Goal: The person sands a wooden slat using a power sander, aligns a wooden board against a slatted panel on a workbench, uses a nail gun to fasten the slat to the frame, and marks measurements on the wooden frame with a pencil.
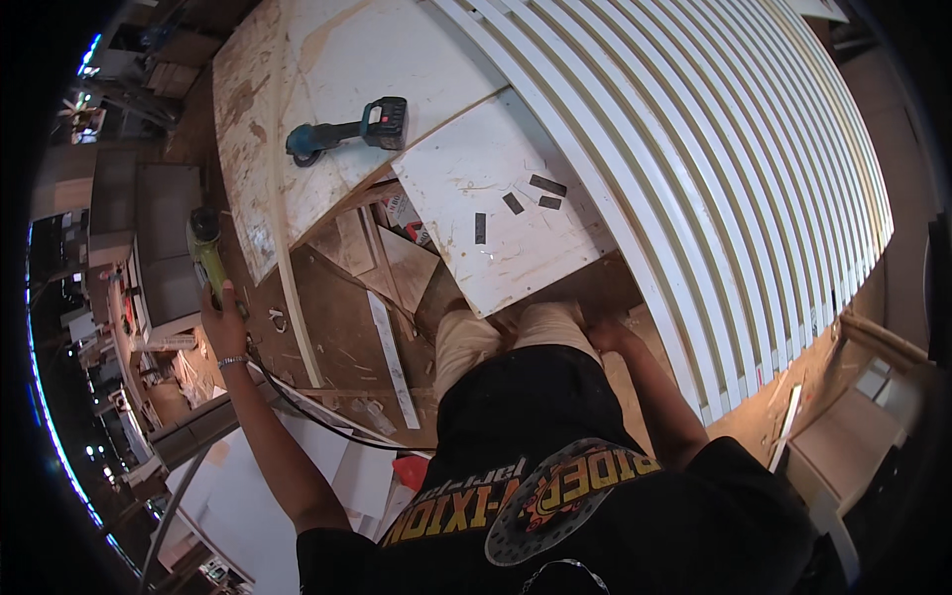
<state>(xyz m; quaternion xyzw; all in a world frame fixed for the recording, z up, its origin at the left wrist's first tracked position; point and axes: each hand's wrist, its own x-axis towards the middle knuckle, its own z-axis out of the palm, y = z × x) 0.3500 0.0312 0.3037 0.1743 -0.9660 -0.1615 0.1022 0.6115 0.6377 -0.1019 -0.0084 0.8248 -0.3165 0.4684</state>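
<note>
My left hand (224,322) is closed around the lower body of a green power tool (207,253) with a dark head, held out to the left. A black cord (288,399) runs from near that hand toward my waist. My right hand (611,337) is down beside my right thigh, close to the edge of a white slatted panel (635,238). Its fingers are mostly hidden, and I cannot make out anything in it. Ahead of me a teal and black cordless angle grinder (347,132) lies on a stained white board (436,59).
Several small dark rectangular pieces (480,228) lie on a nearer white board (456,169). A long thin wood strip (288,268) crosses at the left. Wood offcuts (397,273) and a white strip (394,357) lie on the floor. White sheets (268,496) are at the lower left.
</note>
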